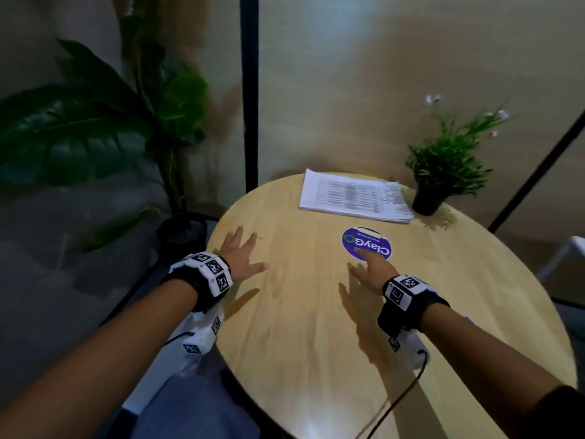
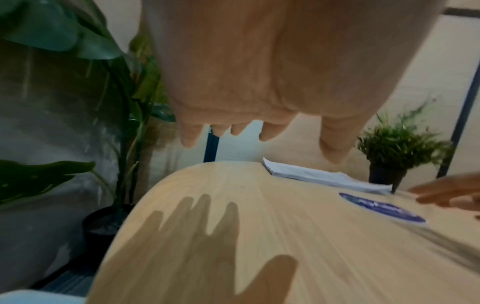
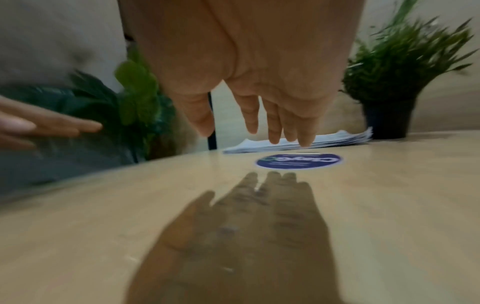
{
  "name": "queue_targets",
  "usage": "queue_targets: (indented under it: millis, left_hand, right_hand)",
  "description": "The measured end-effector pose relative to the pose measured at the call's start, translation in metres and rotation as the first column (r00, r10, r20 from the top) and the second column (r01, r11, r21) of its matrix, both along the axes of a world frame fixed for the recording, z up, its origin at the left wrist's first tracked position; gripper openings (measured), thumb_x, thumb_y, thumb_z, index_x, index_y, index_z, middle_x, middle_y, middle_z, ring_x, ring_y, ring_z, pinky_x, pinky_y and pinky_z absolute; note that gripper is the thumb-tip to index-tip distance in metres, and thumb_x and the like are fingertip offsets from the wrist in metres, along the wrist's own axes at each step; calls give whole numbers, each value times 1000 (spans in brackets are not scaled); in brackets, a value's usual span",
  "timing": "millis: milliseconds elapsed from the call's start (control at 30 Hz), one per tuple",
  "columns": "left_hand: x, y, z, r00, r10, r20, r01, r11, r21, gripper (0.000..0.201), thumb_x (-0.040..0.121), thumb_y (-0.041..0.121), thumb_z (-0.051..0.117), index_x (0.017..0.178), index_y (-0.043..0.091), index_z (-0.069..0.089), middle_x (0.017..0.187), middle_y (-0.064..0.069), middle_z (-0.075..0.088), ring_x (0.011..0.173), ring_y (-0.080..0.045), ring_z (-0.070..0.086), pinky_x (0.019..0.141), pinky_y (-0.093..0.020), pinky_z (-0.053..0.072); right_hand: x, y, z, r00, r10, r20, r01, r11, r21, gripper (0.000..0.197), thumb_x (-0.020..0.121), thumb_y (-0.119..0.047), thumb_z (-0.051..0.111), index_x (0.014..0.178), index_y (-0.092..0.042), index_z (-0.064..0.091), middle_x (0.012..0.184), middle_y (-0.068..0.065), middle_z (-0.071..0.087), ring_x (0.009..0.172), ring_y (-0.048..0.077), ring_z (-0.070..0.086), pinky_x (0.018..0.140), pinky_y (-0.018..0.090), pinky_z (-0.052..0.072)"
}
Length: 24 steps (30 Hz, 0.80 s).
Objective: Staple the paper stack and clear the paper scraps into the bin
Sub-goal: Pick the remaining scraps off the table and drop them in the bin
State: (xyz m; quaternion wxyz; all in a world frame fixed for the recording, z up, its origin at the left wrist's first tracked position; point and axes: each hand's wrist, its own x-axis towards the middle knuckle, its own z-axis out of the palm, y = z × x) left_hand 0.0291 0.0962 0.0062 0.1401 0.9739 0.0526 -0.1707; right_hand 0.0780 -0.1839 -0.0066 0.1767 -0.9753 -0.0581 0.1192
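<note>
From the head view, a big plant stands on the floor at the left, beside the round table; the left hand hovers over the table's left edge, fingers spread, holding nothing; its own wrist view shows the palm from below and its shadow on the wood, which the head view hides; the right hand hovers near the middle, fingers straight and loosely apart, tips over the purple sticker; the paper stack lies flat at the far edge; the right wrist view alone shows its fanned sheet edges; a small potted plant stands just beside its right corner.
</note>
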Motion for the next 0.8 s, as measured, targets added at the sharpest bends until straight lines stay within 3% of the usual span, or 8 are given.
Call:
queue_targets:
  millis: [133, 267, 400, 500, 800]
  left_hand:
    - [33, -18, -13, 995, -60, -73, 68, 992, 107, 91, 89, 60, 41, 151, 19, -11, 158, -6, -23, 147, -26, -16, 117, -52, 5]
    - [65, -24, -33, 991, -41, -126, 60, 986, 153, 96, 86, 66, 39, 150, 15, -12, 158, -8, -21, 148, -27, -12, 117, -52, 6]
    - [81, -38, -51, 975, -104, -194, 142, 972, 189, 98, 86, 68, 35, 150, 9, -13, 158, -10, -20, 148, -27, -10, 119, -48, 6]
    - [83, -57, -60, 956, -199, -217, 241, 952, 190, 101, 86, 68, 36, 149, 6, -11, 158, -12, -19, 149, -27, -10, 120, -45, 8]
    - [71, -111, -61, 902, -375, -213, 405, 906, 122, 106, 82, 73, 35, 148, 6, -15, 157, -10, -23, 148, -24, -14, 121, -44, 4]
  right_hand:
    - [25, -46, -11, 999, -25, -30, 20, 987, -161, 61, 95, -35, 46, 145, -7, 26, 152, 15, 25, 139, 31, 27, 113, 37, 26]
    - [58, -73, -21, 993, -87, -81, 73, 985, -156, 72, 96, -43, 41, 149, -8, 8, 158, 13, 9, 146, 28, 11, 116, 37, 19]
    - [77, -78, -44, 993, -74, -91, 57, 982, -179, 79, 92, -53, 39, 149, -7, 9, 157, 15, 13, 144, 29, 16, 116, 41, 21]
    - [82, -66, -56, 993, -52, -109, 22, 967, -255, 87, 90, -63, 31, 150, -7, 0, 159, 13, -1, 147, 30, 3, 119, 42, 13]
    - [84, -23, -56, 964, 216, -157, -251, 934, -255, 86, 92, -59, 31, 149, -7, -6, 159, 10, -11, 148, 28, -7, 119, 43, 4]
